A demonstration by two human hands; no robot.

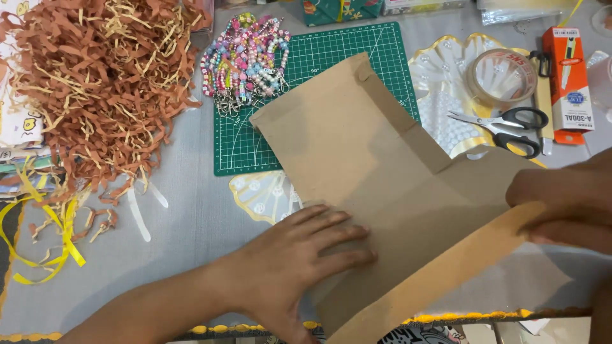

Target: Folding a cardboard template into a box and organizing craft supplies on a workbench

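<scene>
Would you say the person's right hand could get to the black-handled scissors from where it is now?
Probably yes. The right hand rests on the flap of the brown cardboard sheet, and the scissors lie in the open just beyond it on the scalloped tray, nothing between them. It would have to let go of the flap.

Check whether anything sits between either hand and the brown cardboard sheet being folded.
Nothing visible does. The left hand lies flat on the cardboard sheet, and the right hand grips its folded edge strip. The scissors, tape roll and beaded chains lie apart, beyond the sheet.
</scene>
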